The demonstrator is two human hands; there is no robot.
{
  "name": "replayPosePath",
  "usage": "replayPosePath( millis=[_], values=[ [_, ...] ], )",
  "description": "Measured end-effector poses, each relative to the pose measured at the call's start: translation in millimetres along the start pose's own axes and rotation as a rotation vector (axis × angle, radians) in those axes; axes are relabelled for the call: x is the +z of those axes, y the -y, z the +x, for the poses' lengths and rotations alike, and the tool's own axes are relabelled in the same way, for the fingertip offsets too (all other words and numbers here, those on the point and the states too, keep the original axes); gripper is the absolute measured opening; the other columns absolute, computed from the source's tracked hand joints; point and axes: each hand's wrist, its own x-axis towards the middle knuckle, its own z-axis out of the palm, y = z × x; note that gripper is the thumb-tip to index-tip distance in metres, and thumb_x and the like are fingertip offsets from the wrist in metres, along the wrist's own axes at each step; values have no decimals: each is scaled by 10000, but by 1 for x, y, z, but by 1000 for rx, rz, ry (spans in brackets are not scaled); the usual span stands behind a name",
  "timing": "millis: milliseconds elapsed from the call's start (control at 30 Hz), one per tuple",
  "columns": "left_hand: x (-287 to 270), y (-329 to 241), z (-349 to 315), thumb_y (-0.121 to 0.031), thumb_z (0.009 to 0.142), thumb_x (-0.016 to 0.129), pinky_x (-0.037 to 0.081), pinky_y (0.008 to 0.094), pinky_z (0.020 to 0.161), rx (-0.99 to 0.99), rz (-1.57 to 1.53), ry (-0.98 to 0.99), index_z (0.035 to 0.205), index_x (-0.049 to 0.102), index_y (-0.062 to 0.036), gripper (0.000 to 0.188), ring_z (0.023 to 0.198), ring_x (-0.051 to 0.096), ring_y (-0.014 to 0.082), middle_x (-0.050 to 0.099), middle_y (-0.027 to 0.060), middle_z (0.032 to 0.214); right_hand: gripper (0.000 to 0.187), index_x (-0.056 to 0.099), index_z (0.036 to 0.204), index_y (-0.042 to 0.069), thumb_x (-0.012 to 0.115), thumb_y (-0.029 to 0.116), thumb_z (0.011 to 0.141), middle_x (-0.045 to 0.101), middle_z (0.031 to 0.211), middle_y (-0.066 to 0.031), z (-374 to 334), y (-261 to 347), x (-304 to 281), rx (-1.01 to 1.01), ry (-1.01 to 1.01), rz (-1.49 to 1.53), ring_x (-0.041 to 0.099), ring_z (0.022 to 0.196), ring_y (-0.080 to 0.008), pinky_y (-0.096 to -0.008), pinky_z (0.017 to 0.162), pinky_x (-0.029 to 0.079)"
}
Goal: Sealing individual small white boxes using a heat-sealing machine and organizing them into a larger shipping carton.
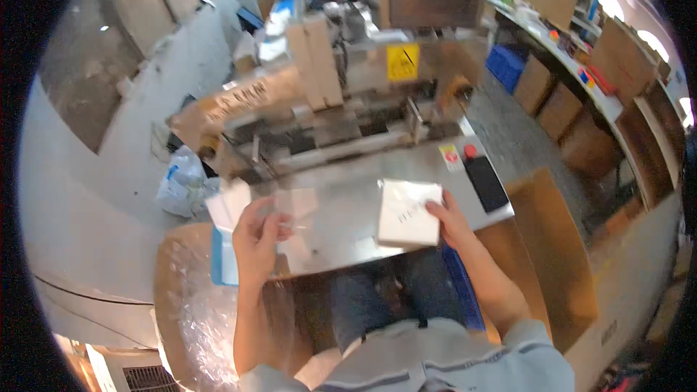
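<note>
A flat, square white box [408, 212] with dark print on its face is gripped at its right edge by my right hand [454, 223], thumb on top. The box is slightly tilted above the metal tabletop [341, 229]; a shiny edge shows along its top. My left hand [259, 238] is to the left, apart from the box, with its fingers curled and pinched together. Something thin and see-through appears at its fingertips, too blurred to name. Just left of that hand stands a blue-and-white open box [223, 255].
A machine with a metal bar [341, 152] spans the table's far side. At the right lie a black phone [486, 183] and a red button [470, 151]. Clear plastic wrap [210, 327] fills a carton at the lower left. An open cardboard box [563, 247] stands at the right.
</note>
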Motion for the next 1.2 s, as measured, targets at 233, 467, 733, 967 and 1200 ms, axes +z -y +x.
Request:
replayPosePath(
  millis=[233, 467, 733, 967, 1200],
  values=[
    [60, 24, -17, -112, 1008, 568, 541, 250, 584, -308, -217, 317, 1235, 575, 25, 265, 666, 669, 142, 699, 120, 904, 798, 320, 1467, -42, 773, 180, 849, 591, 1283, -182, 0, 4, 6, -34, 0, 107, 626, 1124, -243, -362, 960, 517],
    [122, 93, -11, -124, 988, 601, 477, 223, 554, -245, -24, 208, 1081, 640, 1, 161, 628, 579, 86, 686, 84, 874, 909, 268, 1486, -74, 817, 189, 810, 603, 1252, -210, -19, 33, -41, -134, -156, -5, 632, 1106, -245, -358, 946, 517],
    [199, 106, -20, -90, 941, 597, 482, 445, 940, 203, 460, 360, 954, 626, 43, 137, 1078, 622, 387, 653, 228, 1126, 939, 244, 1499, -77, 810, 210, 807, 587, 1268, -219, -9, 119, -143, -392, -425, -110, 625, 1105, -268, -371, 939, 519],
    [217, 112, -35, -41, 915, 588, 317, 605, 1102, 520, 771, 309, 984, 559, -9, 82, 1250, 530, 408, 581, 218, 1288, 728, 421, 1369, -69, 808, 217, 822, 607, 1233, -191, 119, 149, -242, -366, -443, 157, 638, 1084, -283, -409, 919, 531],
    [219, 115, -31, -45, 872, 637, 333, 648, 1065, 513, 810, 328, 1024, 531, -20, 187, 1231, 549, 412, 588, 203, 1280, 792, 393, 1381, -67, 833, 245, 800, 599, 1245, -182, 306, 163, -224, -378, -440, 178, 642, 1070, -292, -474, 805, 559]
  ],
)
